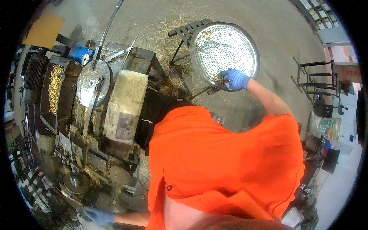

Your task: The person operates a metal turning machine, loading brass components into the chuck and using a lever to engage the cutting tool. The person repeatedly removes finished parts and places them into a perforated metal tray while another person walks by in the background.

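My right hand [236, 79], in a blue glove, is over the near edge of a round metal tray [199, 69] dotted with holes. Its fingers are closed around a few small brass-coloured parts [221, 79]. More of these small pieces [207, 35] lie on the tray's far left side. My left hand [97, 216], also gloved in blue, is low at the left beside the machine [111, 174]. A thin bar [70, 194] ends close to its fingers, which are dim and blurred, so whether it grips anything is unclear.
The tray rests on a dark slatted stand [188, 31]. On the machine are a metal disc [94, 82], a newspaper-covered panel [126, 103] and a trough of brass pieces [56, 89]. Thin golden shavings [165, 34] litter the floor. A dark metal rack [316, 78] stands right.
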{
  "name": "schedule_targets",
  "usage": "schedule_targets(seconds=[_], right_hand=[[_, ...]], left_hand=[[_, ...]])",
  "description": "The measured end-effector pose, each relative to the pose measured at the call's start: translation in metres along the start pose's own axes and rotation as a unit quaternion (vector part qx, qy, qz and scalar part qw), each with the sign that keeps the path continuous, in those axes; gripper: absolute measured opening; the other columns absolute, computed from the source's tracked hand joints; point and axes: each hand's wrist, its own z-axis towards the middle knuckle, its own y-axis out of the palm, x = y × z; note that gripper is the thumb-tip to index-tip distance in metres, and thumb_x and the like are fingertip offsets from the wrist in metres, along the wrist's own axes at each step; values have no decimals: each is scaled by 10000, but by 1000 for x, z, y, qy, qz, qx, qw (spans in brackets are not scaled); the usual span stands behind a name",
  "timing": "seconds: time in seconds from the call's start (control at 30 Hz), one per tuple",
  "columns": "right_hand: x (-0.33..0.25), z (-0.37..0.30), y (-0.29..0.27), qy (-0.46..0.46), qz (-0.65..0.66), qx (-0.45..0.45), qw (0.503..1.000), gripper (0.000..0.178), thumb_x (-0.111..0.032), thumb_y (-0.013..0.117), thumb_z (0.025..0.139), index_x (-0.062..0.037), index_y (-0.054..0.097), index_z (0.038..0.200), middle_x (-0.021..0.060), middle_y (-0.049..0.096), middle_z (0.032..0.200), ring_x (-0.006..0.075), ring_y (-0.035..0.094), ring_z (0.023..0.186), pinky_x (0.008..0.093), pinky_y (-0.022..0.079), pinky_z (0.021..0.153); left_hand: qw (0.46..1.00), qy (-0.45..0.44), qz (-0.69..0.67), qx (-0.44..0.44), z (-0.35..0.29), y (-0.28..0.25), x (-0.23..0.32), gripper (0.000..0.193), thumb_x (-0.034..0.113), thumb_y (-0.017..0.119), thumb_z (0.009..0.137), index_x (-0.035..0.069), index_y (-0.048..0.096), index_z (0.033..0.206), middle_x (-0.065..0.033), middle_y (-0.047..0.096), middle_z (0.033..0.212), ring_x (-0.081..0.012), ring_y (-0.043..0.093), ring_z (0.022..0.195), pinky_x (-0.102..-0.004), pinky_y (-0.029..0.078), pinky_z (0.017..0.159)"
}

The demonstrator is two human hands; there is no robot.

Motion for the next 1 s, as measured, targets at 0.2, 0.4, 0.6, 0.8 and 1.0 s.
schedule_targets(seconds=[0.2, 0.4, 0.6, 0.8, 1.0], right_hand=[[-1, -7, -1, 64, 113, 8, 991, 356, -288, 564, 664, -16, 643, 878, 204, 606, 914, 343, 588, 849, 414, 470, 756], [-16, 9, -11, 152, 47, -57, 986, 350, -334, 571, 664, -31, 654, 818, 208, 608, 867, 352, 592, 807, 403, 470, 747], [-16, 21, -46, 232, 158, 55, 958, 474, -424, 604, 677, -7, 657, 896, 231, 620, 869, 366, 604, 800, 398, 475, 760], [-109, 89, -132, 86, 566, 131, 810, 382, -295, 679, 782, 33, 633, 972, 64, 654, 825, 105, 569, 752, 264, 477, 696], [-123, 158, -99, 40, 295, 181, 937, 489, -465, 661, 717, -50, 653, 976, 153, 656, 898, 263, 625, 861, 341, 469, 806]], left_hand=[[997, -48, -43, -40, -6, 5, -4, 377, 373, 536, 866, 61, 633, 1055, -71, 642, 1029, -172, 614, 886, -263, 470, 757], [998, 31, -28, -50, -10, 12, 1, 325, 283, 508, 896, 25, 618, 1062, -70, 655, 982, -154, 619, 844, -254, 487, 738], [987, -71, -105, -102, -22, -6, 37, 310, 276, 503, 898, 48, 616, 1076, -84, 631, 1031, -162, 609, 844, -265, 502, 724], [928, -105, -321, -158, -36, 2, 98, 353, 252, 506, 894, -22, 581, 1102, -134, 613, 1044, -198, 583, 894, -316, 483, 776], [864, -57, -468, -175, -50, 29, 119, 248, 163, 562, 872, -4, 612, 1048, -17, 597, 747, -41, 503, 584, -181, 417, 492]])
